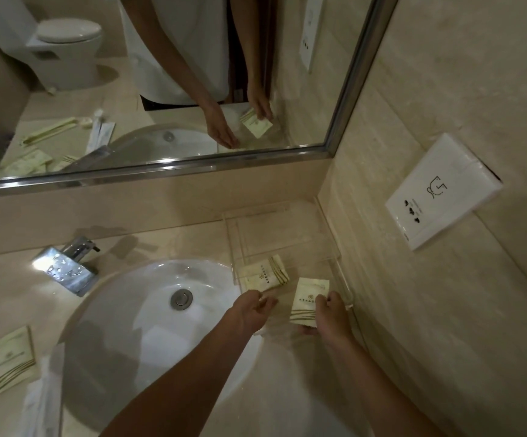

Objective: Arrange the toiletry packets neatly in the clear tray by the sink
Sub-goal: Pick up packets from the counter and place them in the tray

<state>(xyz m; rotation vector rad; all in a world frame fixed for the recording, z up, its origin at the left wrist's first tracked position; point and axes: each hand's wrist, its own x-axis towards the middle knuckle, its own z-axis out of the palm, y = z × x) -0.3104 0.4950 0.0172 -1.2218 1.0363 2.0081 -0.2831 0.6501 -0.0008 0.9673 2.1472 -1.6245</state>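
Mirror (193, 74): spans the wall beyond both hands, metal frame along its lower edge; reflects the person's torso, both arms, a toilet and the counter.

Counter (10, 288): beige stone, runs left and right under both forearms.

Sink (148, 326): white oval basin, directly left of the left hand, drain plug at centre. Chrome faucet (66, 263) at its far-left rim, wet with droplets.

Wall socket plate (442, 197): white, on the side wall, up and right of the right hand.

Clear tray (334, 253): transparent acrylic, in the corner just beyond both hands, near rim reaching the right hand's fingertips. Edges faint; exact outline hard to trace.

Spare packets (13, 361): cream with olive stripes, lying on the counter well left of the left hand, across the sink.

Left hand (252, 307): fingertips pinched together on the near edge of a cream packet (263, 274). This packet lies flat at the tray's near-left corner, striped end pointing away and right.

Right hand (328, 313): thumb and fingers clamped on a second packet (308, 302), held just beside the first, striped end toward the wrist. Whether it touches the tray floor: cannot tell.
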